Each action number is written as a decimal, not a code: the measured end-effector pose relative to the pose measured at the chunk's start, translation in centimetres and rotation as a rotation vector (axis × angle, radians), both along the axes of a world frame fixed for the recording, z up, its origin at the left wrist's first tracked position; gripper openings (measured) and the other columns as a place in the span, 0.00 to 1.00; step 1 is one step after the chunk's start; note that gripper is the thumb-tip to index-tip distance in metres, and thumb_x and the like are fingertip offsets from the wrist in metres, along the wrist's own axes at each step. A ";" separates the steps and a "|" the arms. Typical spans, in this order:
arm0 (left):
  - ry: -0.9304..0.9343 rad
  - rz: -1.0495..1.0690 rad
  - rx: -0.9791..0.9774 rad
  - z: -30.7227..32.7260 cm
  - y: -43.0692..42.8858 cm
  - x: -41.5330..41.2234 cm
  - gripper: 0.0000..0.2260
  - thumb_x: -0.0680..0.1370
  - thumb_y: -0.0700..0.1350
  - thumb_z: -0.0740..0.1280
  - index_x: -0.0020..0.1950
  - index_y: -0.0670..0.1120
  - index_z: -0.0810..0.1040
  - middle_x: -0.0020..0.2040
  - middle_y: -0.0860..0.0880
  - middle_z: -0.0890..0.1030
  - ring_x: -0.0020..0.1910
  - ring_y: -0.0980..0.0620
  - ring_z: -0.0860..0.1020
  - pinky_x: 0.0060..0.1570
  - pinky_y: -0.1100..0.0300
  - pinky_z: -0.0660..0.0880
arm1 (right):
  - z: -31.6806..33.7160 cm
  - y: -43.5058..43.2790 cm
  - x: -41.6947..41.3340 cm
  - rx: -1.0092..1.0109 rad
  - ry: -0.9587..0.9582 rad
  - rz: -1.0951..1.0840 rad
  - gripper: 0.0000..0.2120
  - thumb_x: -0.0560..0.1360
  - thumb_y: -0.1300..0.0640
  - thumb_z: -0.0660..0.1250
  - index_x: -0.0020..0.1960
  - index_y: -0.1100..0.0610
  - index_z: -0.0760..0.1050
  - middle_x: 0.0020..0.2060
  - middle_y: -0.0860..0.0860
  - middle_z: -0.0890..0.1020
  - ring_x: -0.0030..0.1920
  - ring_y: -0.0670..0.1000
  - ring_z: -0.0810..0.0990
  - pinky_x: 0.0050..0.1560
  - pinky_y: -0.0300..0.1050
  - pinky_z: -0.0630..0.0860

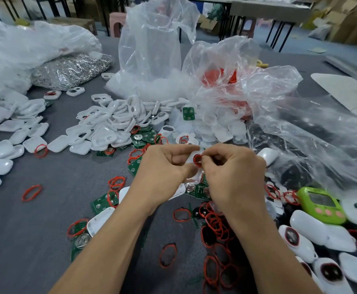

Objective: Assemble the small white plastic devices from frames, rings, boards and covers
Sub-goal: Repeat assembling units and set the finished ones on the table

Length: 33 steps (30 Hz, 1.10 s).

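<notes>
A white frame (191, 161) is held in the left hand (164, 164) above the table (46, 230). A red ring (197, 160) is pinched onto it by the right hand (234, 172). Some finished devices (300, 240) are piled at the right. Many loose frames (109, 126), rings (217, 228) and boards (104, 201) are left, so the job seems far from done.

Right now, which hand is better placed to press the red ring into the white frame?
The right hand: it pinches the red ring against the white frame, while the left hand grips that frame and would have to let go.

Bright, even overhead light, soft shadows; edges bend, corners perhaps slightly blurred.
</notes>
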<state>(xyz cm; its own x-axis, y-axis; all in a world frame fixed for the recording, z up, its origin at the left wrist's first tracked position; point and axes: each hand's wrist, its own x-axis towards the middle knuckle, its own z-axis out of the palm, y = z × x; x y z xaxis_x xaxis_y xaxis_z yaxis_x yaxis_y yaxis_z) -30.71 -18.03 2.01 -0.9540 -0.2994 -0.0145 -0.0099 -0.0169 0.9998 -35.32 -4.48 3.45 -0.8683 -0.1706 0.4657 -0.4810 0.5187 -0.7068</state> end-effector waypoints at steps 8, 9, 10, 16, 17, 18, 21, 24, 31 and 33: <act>-0.016 0.066 -0.041 -0.3 0.8 -0.3 0.14 0.74 0.34 0.75 0.57 0.48 0.86 0.42 0.49 0.88 0.44 0.49 0.87 0.43 0.57 0.83 | 0.1 0.2 -0.1 0.059 -0.043 0.004 0.06 0.74 0.61 0.75 0.41 0.52 0.86 0.33 0.48 0.85 0.34 0.52 0.82 0.39 0.51 0.81; -0.024 0.077 -0.041 -0.3 0.8 -0.3 0.14 0.74 0.34 0.75 0.57 0.48 0.86 0.42 0.49 0.88 0.44 0.49 0.87 0.44 0.56 0.83 | 0.2 0.3 -0.1 0.061 -0.061 0.012 0.06 0.75 0.61 0.74 0.42 0.53 0.86 0.34 0.49 0.85 0.35 0.52 0.83 0.40 0.52 0.81; -0.030 0.082 -0.047 -0.4 0.8 -0.3 0.14 0.74 0.35 0.75 0.57 0.47 0.86 0.42 0.49 0.88 0.43 0.49 0.87 0.44 0.56 0.83 | 0.2 0.3 -0.2 0.069 -0.074 0.017 0.06 0.75 0.61 0.74 0.43 0.52 0.87 0.35 0.50 0.86 0.37 0.53 0.83 0.42 0.52 0.82; -0.023 0.089 -0.089 -0.4 1.2 -0.2 0.13 0.75 0.37 0.76 0.59 0.47 0.85 0.43 0.51 0.88 0.45 0.52 0.87 0.48 0.54 0.83 | 0.5 0.2 -0.1 0.126 -0.088 -0.002 0.06 0.75 0.60 0.73 0.41 0.53 0.87 0.34 0.52 0.85 0.37 0.56 0.82 0.42 0.53 0.81; -0.021 0.092 -0.084 -0.3 1.3 -0.2 0.14 0.75 0.36 0.76 0.59 0.47 0.85 0.43 0.51 0.88 0.45 0.52 0.87 0.49 0.54 0.83 | 0.5 0.3 -0.1 0.136 -0.088 -0.007 0.06 0.75 0.60 0.73 0.41 0.53 0.86 0.34 0.52 0.85 0.37 0.56 0.82 0.42 0.53 0.81; -0.019 0.092 -0.075 -0.3 1.3 -0.2 0.14 0.75 0.36 0.76 0.59 0.47 0.85 0.43 0.51 0.88 0.45 0.52 0.87 0.50 0.54 0.84 | 0.6 0.3 -0.1 0.139 -0.088 -0.012 0.06 0.75 0.60 0.73 0.41 0.53 0.86 0.34 0.52 0.85 0.37 0.56 0.82 0.42 0.53 0.80; -0.009 0.090 -0.054 -0.2 1.2 -0.2 0.14 0.75 0.36 0.76 0.60 0.45 0.85 0.44 0.50 0.88 0.45 0.50 0.87 0.49 0.54 0.84 | 0.6 0.2 0.0 0.114 -0.090 -0.027 0.06 0.75 0.59 0.74 0.40 0.53 0.86 0.33 0.51 0.85 0.36 0.54 0.82 0.41 0.51 0.80; 0.004 0.100 -0.055 -0.2 1.2 -0.1 0.14 0.75 0.36 0.76 0.60 0.44 0.85 0.44 0.49 0.88 0.45 0.50 0.87 0.45 0.58 0.83 | 0.6 0.1 0.2 0.089 -0.069 -0.029 0.06 0.75 0.59 0.74 0.40 0.53 0.86 0.33 0.49 0.85 0.35 0.52 0.82 0.40 0.50 0.81; -0.002 0.092 -0.041 -0.4 1.4 0.0 0.13 0.75 0.35 0.75 0.58 0.45 0.86 0.43 0.49 0.88 0.43 0.52 0.87 0.39 0.60 0.82 | 0.6 0.1 0.1 0.103 -0.086 -0.005 0.06 0.77 0.60 0.73 0.44 0.53 0.88 0.35 0.51 0.86 0.37 0.53 0.83 0.42 0.50 0.81; 0.019 0.117 -0.075 -0.4 1.4 0.0 0.14 0.74 0.35 0.75 0.58 0.46 0.86 0.44 0.50 0.88 0.45 0.52 0.87 0.45 0.56 0.83 | 0.8 0.2 0.1 0.105 -0.099 -0.003 0.06 0.77 0.60 0.73 0.44 0.53 0.88 0.36 0.51 0.86 0.37 0.53 0.83 0.43 0.50 0.80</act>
